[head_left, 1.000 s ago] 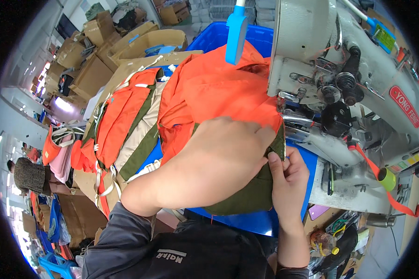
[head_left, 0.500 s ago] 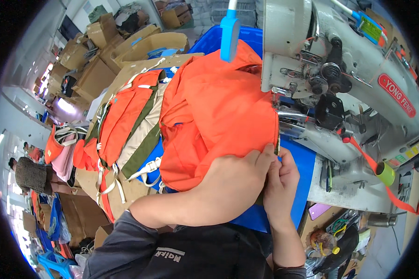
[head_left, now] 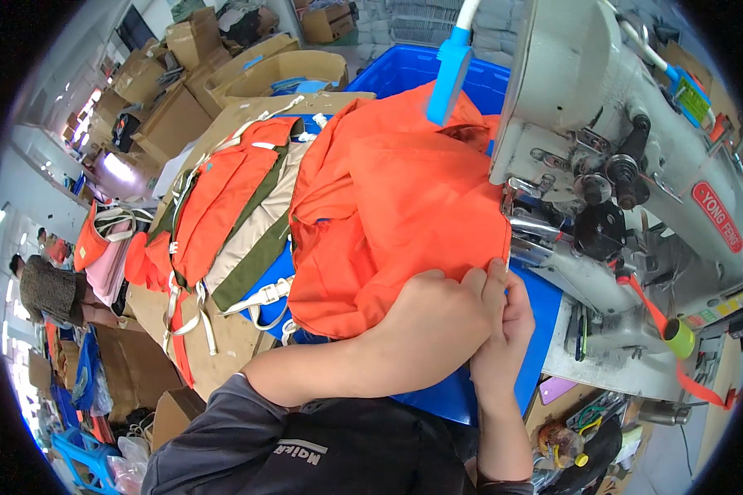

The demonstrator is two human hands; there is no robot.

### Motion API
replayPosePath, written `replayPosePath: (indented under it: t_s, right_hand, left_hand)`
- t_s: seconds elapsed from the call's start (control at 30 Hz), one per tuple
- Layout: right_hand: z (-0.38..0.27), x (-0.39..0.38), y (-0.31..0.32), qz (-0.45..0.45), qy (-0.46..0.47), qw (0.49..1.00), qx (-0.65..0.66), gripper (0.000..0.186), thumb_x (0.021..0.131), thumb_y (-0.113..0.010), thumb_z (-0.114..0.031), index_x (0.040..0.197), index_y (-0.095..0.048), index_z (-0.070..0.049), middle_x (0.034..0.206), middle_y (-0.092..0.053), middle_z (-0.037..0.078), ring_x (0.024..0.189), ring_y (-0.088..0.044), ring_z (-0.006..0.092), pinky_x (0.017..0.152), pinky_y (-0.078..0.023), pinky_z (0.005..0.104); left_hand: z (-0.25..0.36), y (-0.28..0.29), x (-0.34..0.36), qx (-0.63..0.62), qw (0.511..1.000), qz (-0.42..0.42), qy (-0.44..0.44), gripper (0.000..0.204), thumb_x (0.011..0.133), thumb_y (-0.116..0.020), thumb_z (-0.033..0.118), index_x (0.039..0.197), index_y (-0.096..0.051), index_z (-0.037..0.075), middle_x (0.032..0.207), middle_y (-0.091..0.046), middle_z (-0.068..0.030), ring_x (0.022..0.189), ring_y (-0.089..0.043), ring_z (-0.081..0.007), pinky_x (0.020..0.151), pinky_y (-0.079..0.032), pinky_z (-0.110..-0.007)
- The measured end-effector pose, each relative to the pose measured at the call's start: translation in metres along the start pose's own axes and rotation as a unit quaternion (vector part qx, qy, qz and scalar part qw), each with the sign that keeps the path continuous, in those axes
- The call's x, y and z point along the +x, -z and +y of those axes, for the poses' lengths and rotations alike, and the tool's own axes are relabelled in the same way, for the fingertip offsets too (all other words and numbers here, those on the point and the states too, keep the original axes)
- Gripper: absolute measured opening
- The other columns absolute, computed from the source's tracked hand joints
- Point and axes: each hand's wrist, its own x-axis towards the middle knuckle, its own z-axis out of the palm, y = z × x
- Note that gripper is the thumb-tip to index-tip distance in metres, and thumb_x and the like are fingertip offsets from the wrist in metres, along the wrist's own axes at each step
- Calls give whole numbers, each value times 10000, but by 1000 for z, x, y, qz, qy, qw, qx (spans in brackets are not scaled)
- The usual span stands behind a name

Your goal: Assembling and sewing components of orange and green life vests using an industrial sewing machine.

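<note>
The bright orange fabric piece [head_left: 396,214] lies bunched just left of the grey industrial sewing machine [head_left: 627,190], its length running away from the person. Both the left hand [head_left: 437,318] and right hand [head_left: 504,330] pinch its near edge closed, apparently feeding it toward the machine.

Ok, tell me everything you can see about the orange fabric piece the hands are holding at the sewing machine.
The orange fabric piece looks like thin, matte woven cloth, bunched and folded. It lies draped over the blue table, its right edge against the grey sewing machine. The left hand and right hand pinch its lower right corner together. A blue lamp head hangs above it.
</note>
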Motion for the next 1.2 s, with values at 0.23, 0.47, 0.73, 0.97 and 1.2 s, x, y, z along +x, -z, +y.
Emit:
replayPosePath:
  t_s: [0.23, 0.47, 0.73, 0.97, 1.2]
  right_hand:
    - [14, -11, 9, 5, 65, 991, -114, 154, 1045, -446, -85, 1059, -565, 12, 894, -653, 48, 755, -570, 58, 659, -458, 217]
    - [14, -13, 12, 15, 91, 973, -209, 135, 1018, -482, -58, 984, -587, 19, 720, -623, 58, 653, -543, 52, 570, -449, 244]
    - [15, 0, 9, 17, 101, 976, -191, 141, 1011, -483, -38, 1014, -611, 20, 729, -640, 78, 660, -552, 53, 582, -455, 241]
    - [13, 11, 9, 27, 112, 974, -193, 78, 962, -534, 1, 968, -610, 19, 691, -602, 58, 646, -534, 56, 569, -442, 250]
    - [2, 7, 8, 17, 129, 958, -255, 40, 866, -601, 30, 879, -570, 10, 630, -563, 65, 587, -511, 72, 523, -425, 260]
  left_hand:
    - [3, 0, -1, 59, 995, 85, -1, 513, 804, -580, 178, 1247, -555, -80, 897, -535, -76, 817, -544, -205, 709, -426, -317]
    - [1, -5, 0, 27, 997, 66, -7, 502, 795, -577, 174, 1223, -571, -87, 876, -523, -72, 813, -529, -212, 705, -416, -319]
    - [-10, -9, 10, 45, 996, 77, -25, 512, 774, -588, 165, 1220, -577, -86, 875, -550, -79, 825, -553, -214, 696, -418, -315]
    - [-15, -10, 22, 64, 993, 93, -37, 521, 763, -591, 178, 1212, -584, -87, 882, -555, -73, 835, -553, -213, 713, -415, -306]
    - [-6, -9, 19, 118, 989, 91, -27, 509, 786, -570, 201, 1205, -591, -88, 901, -559, -64, 839, -539, -200, 725, -409, -307]
